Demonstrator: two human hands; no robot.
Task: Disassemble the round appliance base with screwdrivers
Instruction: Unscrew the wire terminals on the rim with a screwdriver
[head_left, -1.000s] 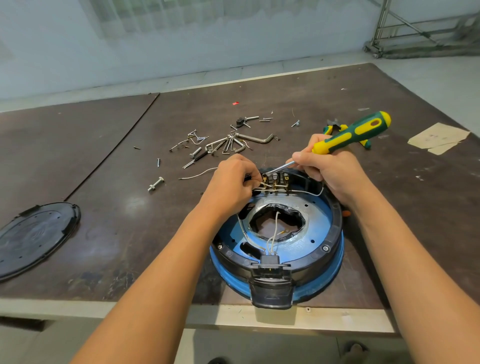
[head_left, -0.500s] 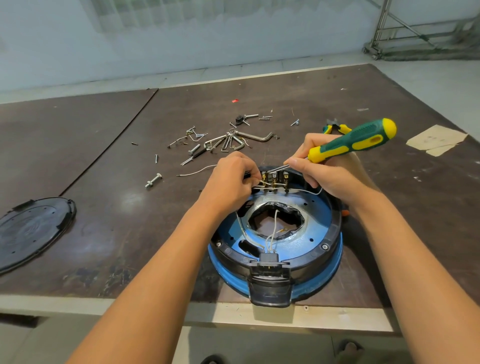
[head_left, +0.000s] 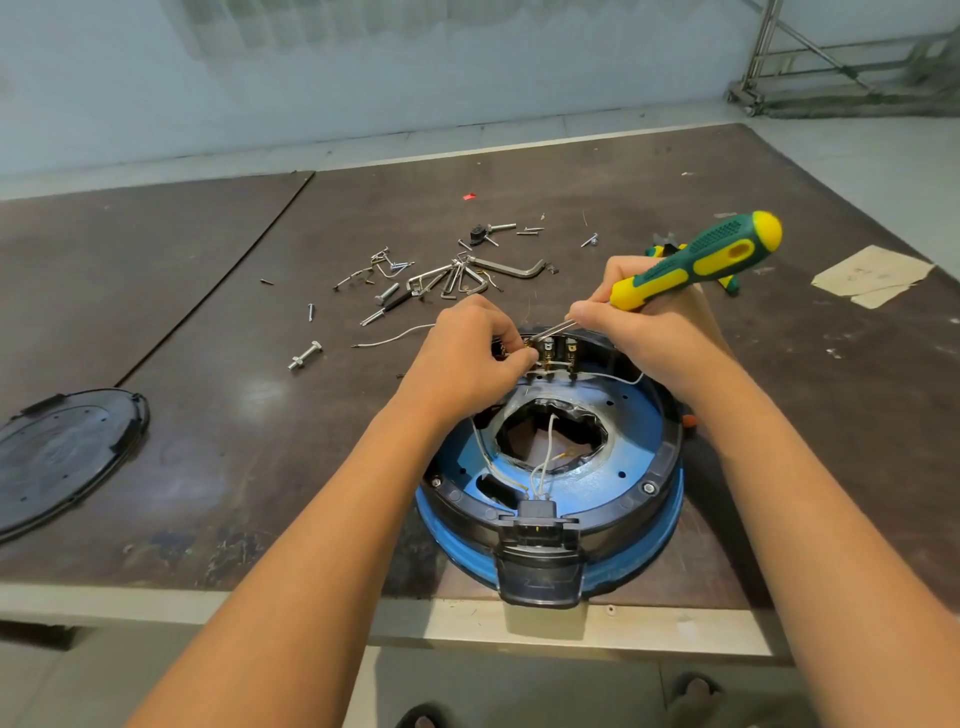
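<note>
The base (head_left: 641, 452), round, blue and black, sits at the near edge of the table (head_left: 571, 171), right of the middle, open side up with white wires (head_left: 543, 457) running across its centre hole. On its far rim is a row of terminals (head_left: 558, 351). The left hand (head_left: 462, 353) rests there, its fingers curled together and pinching at the terminals. The right hand (head_left: 649, 338) has its fingers clamped round the screwdriver (head_left: 696, 262) low on the green and yellow handle, with the shaft slanting down to the left and the tip at the terminals beside the left fingertips. Beyond the hands, mid-table, lie scattered screws and hex keys (head_left: 457, 275), a bolt (head_left: 305, 356) and a loose wire (head_left: 395, 338). A black lid (head_left: 62, 457) lies at the left edge, and a paper scrap (head_left: 872, 275) near the right edge
</note>
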